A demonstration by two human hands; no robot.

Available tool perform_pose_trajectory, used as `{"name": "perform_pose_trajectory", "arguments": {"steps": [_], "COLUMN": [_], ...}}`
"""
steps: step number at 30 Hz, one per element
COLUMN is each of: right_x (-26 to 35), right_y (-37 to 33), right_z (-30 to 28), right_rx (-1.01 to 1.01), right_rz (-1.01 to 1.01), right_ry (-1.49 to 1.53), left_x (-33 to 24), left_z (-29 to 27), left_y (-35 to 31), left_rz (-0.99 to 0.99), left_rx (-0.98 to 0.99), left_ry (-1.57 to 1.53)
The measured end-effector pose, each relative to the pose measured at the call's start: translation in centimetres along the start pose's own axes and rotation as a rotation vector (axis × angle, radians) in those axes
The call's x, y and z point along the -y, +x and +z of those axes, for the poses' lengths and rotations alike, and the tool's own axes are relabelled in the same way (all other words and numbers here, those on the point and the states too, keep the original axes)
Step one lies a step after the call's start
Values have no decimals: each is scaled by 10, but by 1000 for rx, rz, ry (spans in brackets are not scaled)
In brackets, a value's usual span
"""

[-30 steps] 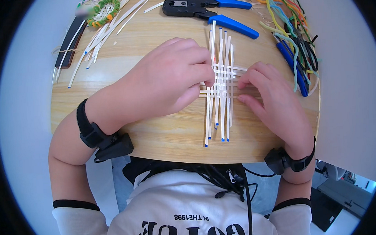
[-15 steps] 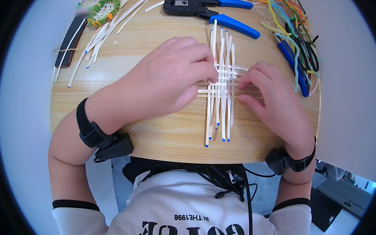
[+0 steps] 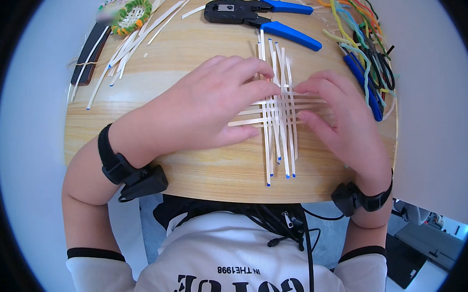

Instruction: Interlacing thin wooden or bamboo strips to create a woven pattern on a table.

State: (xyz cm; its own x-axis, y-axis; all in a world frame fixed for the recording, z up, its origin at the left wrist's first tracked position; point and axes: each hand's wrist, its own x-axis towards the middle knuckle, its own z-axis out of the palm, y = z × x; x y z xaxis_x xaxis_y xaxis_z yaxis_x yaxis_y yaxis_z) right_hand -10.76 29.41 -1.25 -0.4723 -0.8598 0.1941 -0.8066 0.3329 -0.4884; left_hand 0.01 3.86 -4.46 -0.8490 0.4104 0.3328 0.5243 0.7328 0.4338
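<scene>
A loose lattice of thin, pale flat strips [image 3: 280,118], several of them with blue tips, lies woven crosswise on the wooden table. My left hand [image 3: 211,102] reaches over its left side; the fingertips rest on the upright strips and the thumb is spread apart, near the ends of the crosswise strips. At the right edge of the lattice is my right hand [image 3: 342,112], its fingers bent and its thumb held away from them. Crosswise strips run between that thumb and the fingers. Part of the weave is hidden under my left fingers.
Crimping pliers [image 3: 286,35] with blue handles lie beyond the lattice. Coloured fuzzy cords [image 3: 356,23], black-handled scissors [image 3: 385,71] and a blue-handled tool [image 3: 364,85] are at the right. Loose strips [image 3: 135,43], a dark holder [image 3: 88,56] and a green-rimmed woven piece [image 3: 134,15] sit far left.
The lattice has shifted slightly toward me and turned a little. My left fingers have moved right over the strips, and the left thumb has spread away from them. My right hand stays beside the edge.
</scene>
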Motion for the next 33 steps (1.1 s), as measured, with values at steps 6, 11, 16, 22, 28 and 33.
{"name": "perform_pose_trajectory", "arguments": {"steps": [6,11,16,22,28,33], "right_x": [-12,-33,-46,-81,-144,-138], "right_y": [4,5,7,13,2,9], "right_z": [-7,-7,-9,-29,-47,-34], "right_rx": [-26,-89,-173,-600,-743,-551], "right_rz": [40,-25,68,338,520,512], "right_ry": [26,31,82,277,264,58], "left_x": [0,5,11,14,42,54], "left_z": [-1,1,-5,-9,-10,-8], "left_y": [2,4,5,6,8,5], "left_rz": [-14,15,23,-22,-178,-435], "left_rx": [-13,-40,-2,-61,-342,-333], "left_ry": [16,11,-5,-22,-11,-159]}}
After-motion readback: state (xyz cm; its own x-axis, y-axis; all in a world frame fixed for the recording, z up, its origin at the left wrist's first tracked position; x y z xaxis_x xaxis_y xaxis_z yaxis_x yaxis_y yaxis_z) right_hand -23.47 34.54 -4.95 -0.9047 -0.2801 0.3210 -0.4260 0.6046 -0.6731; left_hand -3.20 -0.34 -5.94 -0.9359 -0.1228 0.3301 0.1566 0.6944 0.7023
